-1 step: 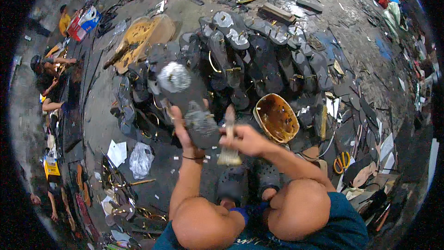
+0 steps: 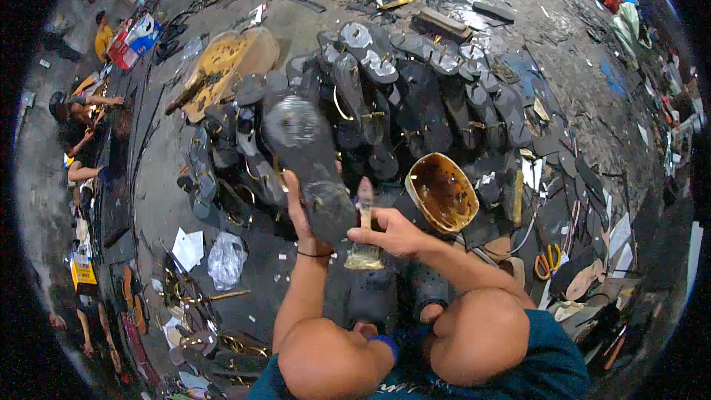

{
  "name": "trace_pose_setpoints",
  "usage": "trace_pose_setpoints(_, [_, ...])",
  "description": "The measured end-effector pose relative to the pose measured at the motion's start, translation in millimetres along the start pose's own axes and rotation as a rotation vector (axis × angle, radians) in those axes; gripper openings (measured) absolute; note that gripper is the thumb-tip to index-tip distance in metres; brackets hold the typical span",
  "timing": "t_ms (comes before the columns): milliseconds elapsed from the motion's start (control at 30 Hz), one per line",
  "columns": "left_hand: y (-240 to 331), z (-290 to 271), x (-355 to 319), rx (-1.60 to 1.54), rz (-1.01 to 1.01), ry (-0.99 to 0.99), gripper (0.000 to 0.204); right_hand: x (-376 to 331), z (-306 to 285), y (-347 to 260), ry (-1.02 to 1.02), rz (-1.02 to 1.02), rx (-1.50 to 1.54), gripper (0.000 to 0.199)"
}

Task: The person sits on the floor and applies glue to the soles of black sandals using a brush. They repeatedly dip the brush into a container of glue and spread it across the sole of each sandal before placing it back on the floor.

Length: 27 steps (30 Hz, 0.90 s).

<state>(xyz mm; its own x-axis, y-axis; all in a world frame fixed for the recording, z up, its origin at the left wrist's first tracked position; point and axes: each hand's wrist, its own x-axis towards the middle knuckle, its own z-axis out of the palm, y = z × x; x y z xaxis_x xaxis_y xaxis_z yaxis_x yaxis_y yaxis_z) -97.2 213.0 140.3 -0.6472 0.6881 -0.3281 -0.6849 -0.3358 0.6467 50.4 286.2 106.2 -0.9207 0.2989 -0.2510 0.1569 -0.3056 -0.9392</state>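
My left hand [image 2: 302, 218] grips a dark shoe sole [image 2: 305, 152] by its near end, fingers partly hidden behind it. Shiny wet-looking patches show at the sole's far end and near end. In my right hand [image 2: 390, 232] is a flat brush [image 2: 365, 215], pinched at its handle. Its pale bristles point toward me and hang just right of the sole, apart from it. To the right of the brush stands a tub [image 2: 444, 192] with brown, sticky-looking residue inside. Rows of dark sandals [image 2: 363, 96] with gold-coloured fittings lie beyond my hands.
A stained yellow-brown board [image 2: 222, 67] lies at far left. Orange-handled scissors [image 2: 547, 261] and scraps are at right. A clear plastic bag [image 2: 227, 259] and white paper [image 2: 188, 248] lie at left. Another person [image 2: 74, 115] sits at the far left edge.
The sole has tilted, and its far patch gleams less brightly. My right hand and the brush have shifted slightly, with the brush now more upright.
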Motion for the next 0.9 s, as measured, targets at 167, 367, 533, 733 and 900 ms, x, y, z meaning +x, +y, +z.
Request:
trace_pose_setpoints(167, [-3.3,-22.6,4.6,0.006,0.017,0.026,0.051,40.3,-97.9,-39.8,0.479,-0.111,0.115,0.023])
trace_pose_setpoints(367, [0.6,-97.6,-51.3,0.047,0.001,0.296,0.047,149.3,-246.7,-121.0,0.828,-0.034,-0.076,0.045])
trace_pose_setpoints(533, [-33.7,-170.7,-106.2,0.006,0.017,0.401,0.062,176.5,-312.8,-98.4,0.885,0.010,-0.456,0.058])
trace_pose_setpoints(733, [-6.7,-233.1,-178.6,0.949,0.177,0.717,0.048,82.3,-220.2,-23.0,0.740,-0.174,-0.175,0.042])
trace_pose_setpoints(900, [90.8,-306.3,-183.3,1.607,0.537,0.785,0.028,30.8,-206.4,35.0,0.537,-0.056,-0.614,0.041])
